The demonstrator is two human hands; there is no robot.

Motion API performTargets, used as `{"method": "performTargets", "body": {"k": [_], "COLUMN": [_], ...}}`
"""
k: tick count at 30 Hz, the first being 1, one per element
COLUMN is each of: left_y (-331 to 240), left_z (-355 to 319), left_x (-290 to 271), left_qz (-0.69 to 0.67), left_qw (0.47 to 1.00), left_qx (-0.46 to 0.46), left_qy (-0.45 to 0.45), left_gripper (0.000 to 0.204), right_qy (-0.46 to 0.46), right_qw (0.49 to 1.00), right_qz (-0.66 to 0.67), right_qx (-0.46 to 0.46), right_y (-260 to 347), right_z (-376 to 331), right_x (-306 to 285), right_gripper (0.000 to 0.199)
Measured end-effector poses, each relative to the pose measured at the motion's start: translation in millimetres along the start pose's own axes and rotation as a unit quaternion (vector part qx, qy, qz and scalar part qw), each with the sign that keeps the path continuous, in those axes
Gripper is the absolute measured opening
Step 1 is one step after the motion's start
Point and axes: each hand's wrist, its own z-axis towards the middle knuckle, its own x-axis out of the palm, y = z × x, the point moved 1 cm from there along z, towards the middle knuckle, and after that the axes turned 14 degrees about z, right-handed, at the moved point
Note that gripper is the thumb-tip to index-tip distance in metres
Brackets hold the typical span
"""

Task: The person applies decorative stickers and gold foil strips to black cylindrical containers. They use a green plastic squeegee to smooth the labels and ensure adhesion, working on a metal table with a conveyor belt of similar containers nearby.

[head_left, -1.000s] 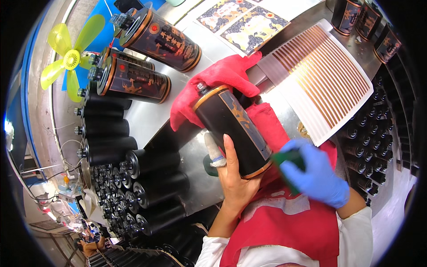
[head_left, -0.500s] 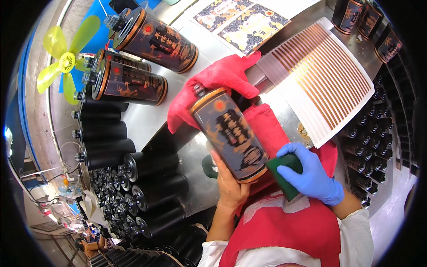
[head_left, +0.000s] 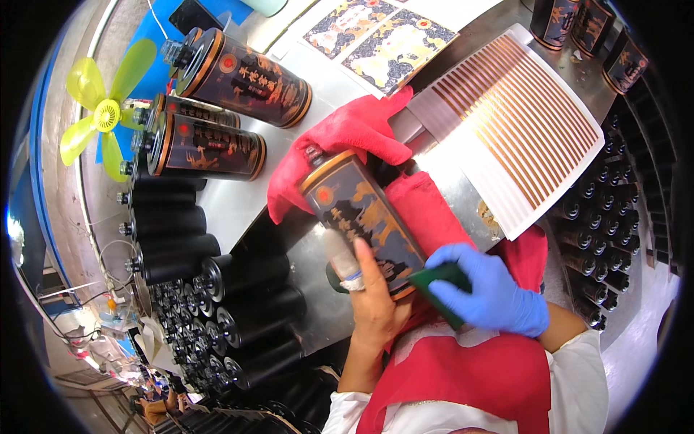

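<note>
The left hand (head_left: 377, 309) is clamped around the lower end of the gold-banded, dark decorated bottle (head_left: 369, 217), which is tilted over the red cloth (head_left: 341, 134) at the metal worktable (head_left: 452, 192), its neck toward the upper left. The blue-gloved right hand (head_left: 495, 296) grips the dark green pad (head_left: 450, 288) between thumb and fingers, beside the bottle's base; pad-to-bottle contact cannot be confirmed.
</note>
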Motion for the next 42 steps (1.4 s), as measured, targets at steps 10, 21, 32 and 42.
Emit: {"method": "performTargets", "body": {"k": [10, 21, 32, 42], "left_y": [14.0, 7.9, -4.5, 9.6], "left_z": [-21.4, -13.0, -13.4, -12.8], "left_x": [6.2, 1.8, -8.8, 4.6], "left_qz": [-0.139, 0.039, -0.002, -0.123], "left_qw": [0.987, 0.997, 0.996, 0.991], "left_qx": [-0.08, -0.013, -0.052, -0.021], "left_qy": [0.008, -0.07, -0.077, -0.051], "left_gripper": [0.09, 0.081, 0.105, 0.106], "right_qy": [-0.088, -0.068, -0.046, -0.076], "right_qw": [0.996, 0.998, 0.995, 0.997], "right_qz": [0.024, 0.014, -0.025, -0.007], "right_qx": [0.011, -0.005, -0.087, 0.002], "right_y": [-12.4, -24.5, 0.1, -28.6], "right_z": [3.4, 3.7, 2.4, 9.0], "right_x": [-22.7, -9.7, -6.7, -15.8], "right_gripper": [0.025, 0.027, 0.026, 0.028]}}
